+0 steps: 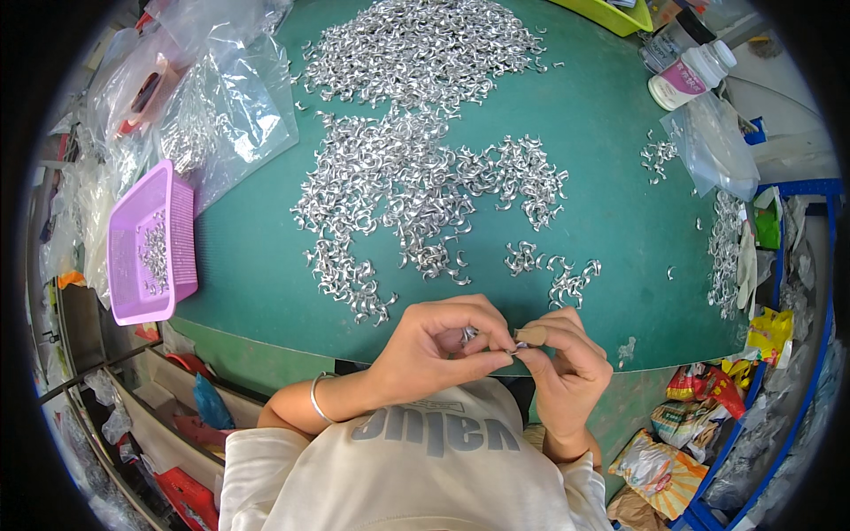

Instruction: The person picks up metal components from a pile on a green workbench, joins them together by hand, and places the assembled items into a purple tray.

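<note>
My left hand [434, 350] and my right hand [571, 367] meet over the near edge of the green table. Pinched between their fingertips is a small curved silver metal piece [518, 347], mostly covered by the fingers. More silver pieces [467, 334] show inside the curled fingers of the left hand. A tan cover [531, 336] wraps one fingertip of the right hand. Just beyond the hands lie small clusters of the same curved pieces [574, 281]. Farther back spreads a loose pile [390, 177], with a large heap [425, 49] at the far side.
At the left, a purple plastic basket [184, 239] holds some silver pieces, beside clear plastic bags [239, 115]. A white bottle [691, 78] stands far right near a yellow-green tray [611, 16]. More pieces [726, 257] line the right edge, near a blue rack [779, 274].
</note>
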`<state>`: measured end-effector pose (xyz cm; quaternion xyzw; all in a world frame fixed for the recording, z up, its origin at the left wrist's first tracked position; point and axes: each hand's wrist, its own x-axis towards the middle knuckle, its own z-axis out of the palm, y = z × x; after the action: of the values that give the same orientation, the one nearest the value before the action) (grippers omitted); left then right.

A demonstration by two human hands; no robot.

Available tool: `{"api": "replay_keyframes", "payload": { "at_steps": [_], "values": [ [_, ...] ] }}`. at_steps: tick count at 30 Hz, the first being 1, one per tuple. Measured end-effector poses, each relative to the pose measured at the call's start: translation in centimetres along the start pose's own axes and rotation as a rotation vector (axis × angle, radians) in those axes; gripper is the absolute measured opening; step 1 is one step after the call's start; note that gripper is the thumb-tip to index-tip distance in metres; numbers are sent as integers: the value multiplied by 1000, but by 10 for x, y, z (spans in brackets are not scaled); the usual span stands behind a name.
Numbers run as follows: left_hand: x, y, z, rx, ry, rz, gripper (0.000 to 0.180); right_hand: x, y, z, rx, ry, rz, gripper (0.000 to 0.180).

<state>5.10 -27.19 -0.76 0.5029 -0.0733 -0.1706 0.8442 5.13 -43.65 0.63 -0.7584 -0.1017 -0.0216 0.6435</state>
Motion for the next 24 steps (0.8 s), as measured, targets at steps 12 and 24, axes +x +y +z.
{"api": "replay_keyframes", "payload": {
  "at_steps": [12, 24],
  "values": [
    [4, -8, -11, -512, 58, -586, 23, 0, 11, -1, -60, -145, 12, 19],
    [13, -21, -7, -393, 104, -491, 18, 33, 41, -32, -823, 191, -60, 14]
  ]
}}
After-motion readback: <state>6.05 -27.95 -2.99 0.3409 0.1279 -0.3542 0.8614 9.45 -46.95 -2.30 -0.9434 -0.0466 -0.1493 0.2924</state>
